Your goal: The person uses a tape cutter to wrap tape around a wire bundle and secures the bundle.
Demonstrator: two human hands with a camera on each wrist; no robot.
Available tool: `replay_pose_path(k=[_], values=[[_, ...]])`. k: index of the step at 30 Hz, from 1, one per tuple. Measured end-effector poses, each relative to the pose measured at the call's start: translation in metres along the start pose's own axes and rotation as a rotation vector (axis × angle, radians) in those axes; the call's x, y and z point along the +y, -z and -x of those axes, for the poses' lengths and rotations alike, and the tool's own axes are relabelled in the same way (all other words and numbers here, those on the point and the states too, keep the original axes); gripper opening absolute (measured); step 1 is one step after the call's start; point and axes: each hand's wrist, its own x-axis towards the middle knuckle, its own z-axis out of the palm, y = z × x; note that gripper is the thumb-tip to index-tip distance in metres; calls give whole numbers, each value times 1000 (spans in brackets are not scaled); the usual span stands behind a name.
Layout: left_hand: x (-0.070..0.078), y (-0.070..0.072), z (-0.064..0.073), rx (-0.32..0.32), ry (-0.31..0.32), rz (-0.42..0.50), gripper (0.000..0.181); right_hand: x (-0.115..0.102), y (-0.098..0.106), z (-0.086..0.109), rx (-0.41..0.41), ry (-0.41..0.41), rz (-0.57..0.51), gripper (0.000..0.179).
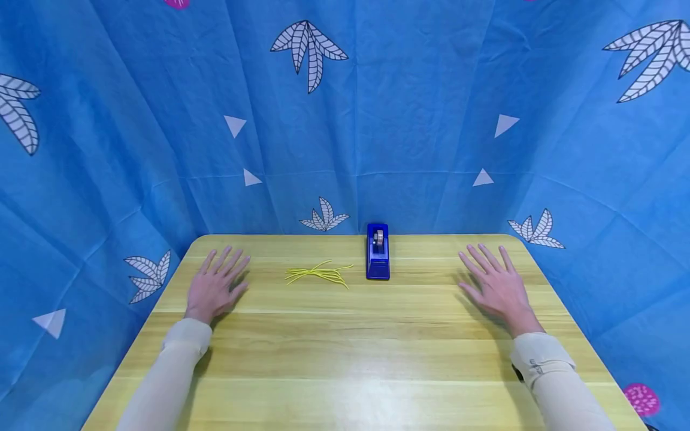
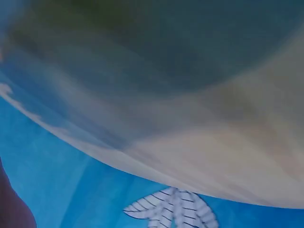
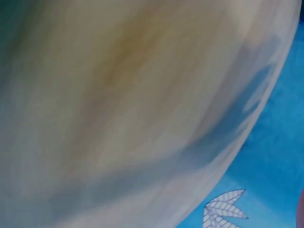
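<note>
My left hand (image 1: 212, 287) lies palm down with its fingers spread on the left side of the wooden table (image 1: 345, 341). On the right side my right hand (image 1: 498, 287) is likewise flat with fingers spread. Neither holds anything. Between them, nearer the left hand, is a loose bunch of thin yellow strands (image 1: 318, 273), crossed at the middle and fanned out at both ends. Right of the strands stands a blue tape dispenser (image 1: 378, 266) with a small roll in it, near the far edge. Both wrist views show mostly blurred tabletop at close range.
A blue curtain (image 1: 420, 90) with white leaf and triangle prints hangs behind the table and along both sides. The table's far corners are rounded. Pale sleeves cover both forearms, and a small dark item (image 1: 517, 372) shows under the right cuff.
</note>
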Motion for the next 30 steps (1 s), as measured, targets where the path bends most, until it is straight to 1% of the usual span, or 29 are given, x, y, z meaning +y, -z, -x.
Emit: replay_pose_path(k=[1,3,6,8,10,13,15,17,20,22,25,27,29,30], values=[[2,0,-4,3,3,8,70,-1,1,-2,4,-3,-6,77],[9,0,-16,34,6,20,70,-6,2,-7,16,-8,-19,78],[24,2,-36,69,29,56,69,-14,3,-16,30,-19,-35,77],[39,4,-51,84,53,83,68,-22,3,-24,38,-28,-60,76],[56,6,-67,65,88,131,68,-32,4,-32,40,-40,-91,74],[85,5,-93,44,128,199,68,-48,8,-45,19,-82,-171,70],[105,4,-110,27,147,280,69,-60,12,-54,-11,-130,-255,67],[125,3,-126,13,156,367,68,-71,15,-61,-48,-197,-362,65],[153,4,-150,-21,182,532,67,-84,16,-73,-60,-290,-535,60],[168,5,-163,-52,209,633,68,-92,16,-83,-56,-337,-642,56],[186,5,-180,-91,263,797,69,-105,15,-97,-49,-387,-803,48],[198,6,-189,-112,293,904,68,-113,15,-105,-47,-408,-892,44],[208,7,-195,-129,313,1007,67,-119,12,-110,-52,-433,-948,41],[214,7,-198,-141,319,1044,66,-122,10,-112,-60,-448,-966,40]])
